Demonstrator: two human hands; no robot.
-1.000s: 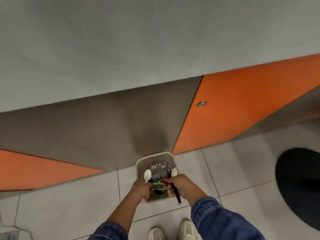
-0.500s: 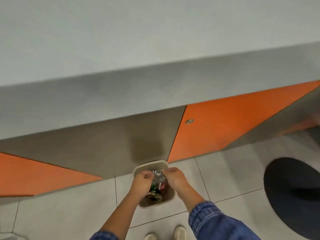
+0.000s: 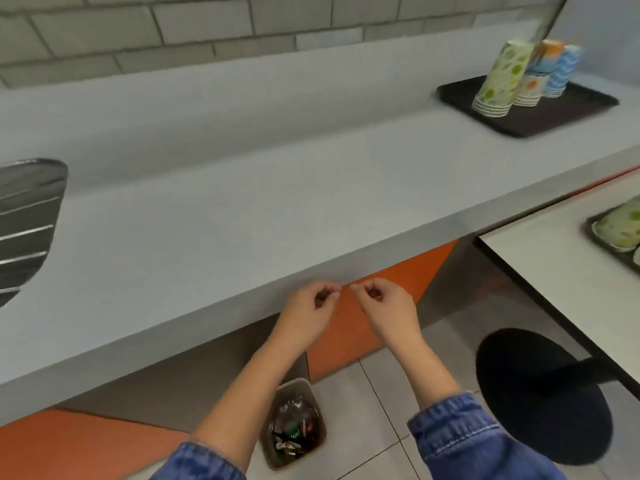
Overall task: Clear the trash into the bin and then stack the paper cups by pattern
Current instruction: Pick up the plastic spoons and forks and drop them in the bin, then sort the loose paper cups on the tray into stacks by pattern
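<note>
A small brown bin (image 3: 320,439) stands on the floor under the counter, with a crushed bottle, wrappers and cutlery inside. My left hand (image 3: 306,315) and my right hand (image 3: 388,311) hover side by side at the counter's front edge, well above the bin; their fingers are loosely curled and hold nothing. On a black tray (image 3: 568,114) at the far right of the counter stand three stacks of paper cups: green-leaf (image 3: 502,79), orange-patterned (image 3: 535,76) and blue-wave (image 3: 561,72).
The long grey counter (image 3: 242,202) runs across the view, with a metal drainer (image 3: 24,220) at its left end. A white table (image 3: 554,258) on the right carries a second dark tray with green-patterned paper items (image 3: 620,228). A black round stool (image 3: 540,396) stands right of the bin.
Both hands let go of the spoons and trash into the bin, then rose to the counter edge. My view lifted from the floor to the counter and cup stacks.
</note>
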